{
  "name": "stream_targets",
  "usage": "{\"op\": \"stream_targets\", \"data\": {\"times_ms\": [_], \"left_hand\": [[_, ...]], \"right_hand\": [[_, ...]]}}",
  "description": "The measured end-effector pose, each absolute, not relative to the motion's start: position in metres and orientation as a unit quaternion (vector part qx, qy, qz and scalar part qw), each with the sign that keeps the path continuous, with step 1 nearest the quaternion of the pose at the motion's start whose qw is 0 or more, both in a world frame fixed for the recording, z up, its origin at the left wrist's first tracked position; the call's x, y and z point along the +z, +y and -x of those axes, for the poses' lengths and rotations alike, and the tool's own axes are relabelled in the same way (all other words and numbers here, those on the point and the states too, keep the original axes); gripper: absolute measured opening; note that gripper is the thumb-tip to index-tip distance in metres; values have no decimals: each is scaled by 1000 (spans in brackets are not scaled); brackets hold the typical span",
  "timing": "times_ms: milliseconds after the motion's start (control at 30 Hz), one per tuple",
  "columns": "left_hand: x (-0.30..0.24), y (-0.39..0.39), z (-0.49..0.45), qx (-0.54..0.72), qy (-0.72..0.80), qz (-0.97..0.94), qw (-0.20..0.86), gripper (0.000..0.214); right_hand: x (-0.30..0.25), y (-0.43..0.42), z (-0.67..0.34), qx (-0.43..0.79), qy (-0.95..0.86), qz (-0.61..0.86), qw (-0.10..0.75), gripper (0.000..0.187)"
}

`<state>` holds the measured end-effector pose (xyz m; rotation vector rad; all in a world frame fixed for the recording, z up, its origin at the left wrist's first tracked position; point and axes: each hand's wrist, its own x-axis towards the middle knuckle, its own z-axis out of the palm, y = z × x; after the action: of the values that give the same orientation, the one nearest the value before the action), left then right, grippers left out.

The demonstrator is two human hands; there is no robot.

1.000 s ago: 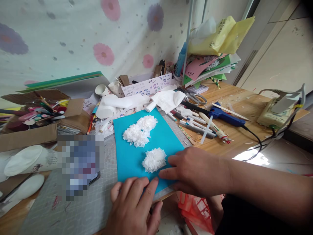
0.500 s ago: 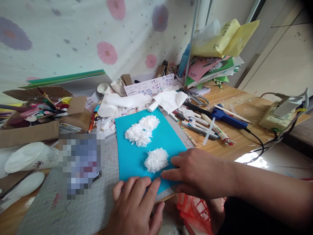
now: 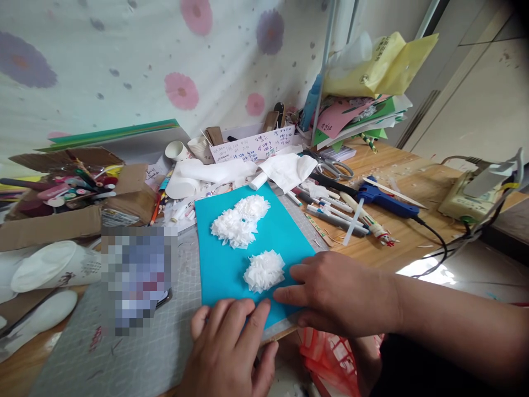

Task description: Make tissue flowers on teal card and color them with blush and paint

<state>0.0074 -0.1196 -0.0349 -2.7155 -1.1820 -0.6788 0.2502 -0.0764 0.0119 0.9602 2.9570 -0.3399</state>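
Observation:
A sheet of blue paper (image 3: 223,270) lies on the grey cutting mat (image 3: 165,342) in front of me. Ruffled white tissue-paper puffs sit on it: two joined puffs (image 3: 235,227) toward the upper part and a single puff (image 3: 264,271) lower down. My left hand (image 3: 231,342) rests with fingers spread on the sheet's near edge. On the near right corner lies my right hand (image 3: 334,292), its fingers stretched out beside the single puff. Neither hand grips anything.
Behind the sheet are white tissue (image 3: 289,171), scissors (image 3: 336,165) and several markers (image 3: 334,215). A blue glue gun (image 3: 386,201) with its cord lies right. Paper cups (image 3: 45,267), a phone (image 3: 142,281) and a cardboard box of pens (image 3: 49,226) stand left. A red bag (image 3: 330,353) hangs below.

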Motion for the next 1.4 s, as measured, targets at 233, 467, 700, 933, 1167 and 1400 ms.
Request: {"op": "stream_targets", "data": {"times_ms": [233,467,700,933,1167,1400], "left_hand": [[-35,-120,-8,-215,-394,892,51,34],[-35,-120,-9,-218,-398,890,46,34],[-35,-120,-9,-216,-397,891,47,35],[-34,-121,-10,-219,-400,889,45,33],[-35,-121,-10,-218,-404,887,50,35],[-37,-122,-7,-214,-401,889,52,34]], "right_hand": [[12,-76,-252,-113,945,-308,10,33],[11,-75,-251,-91,950,-297,15,28],[9,-76,-252,-88,949,-303,16,31],[10,-77,-249,-86,947,-308,17,30],[12,-78,-251,-94,948,-303,16,29],[12,-78,-250,-83,948,-307,26,32]]}}
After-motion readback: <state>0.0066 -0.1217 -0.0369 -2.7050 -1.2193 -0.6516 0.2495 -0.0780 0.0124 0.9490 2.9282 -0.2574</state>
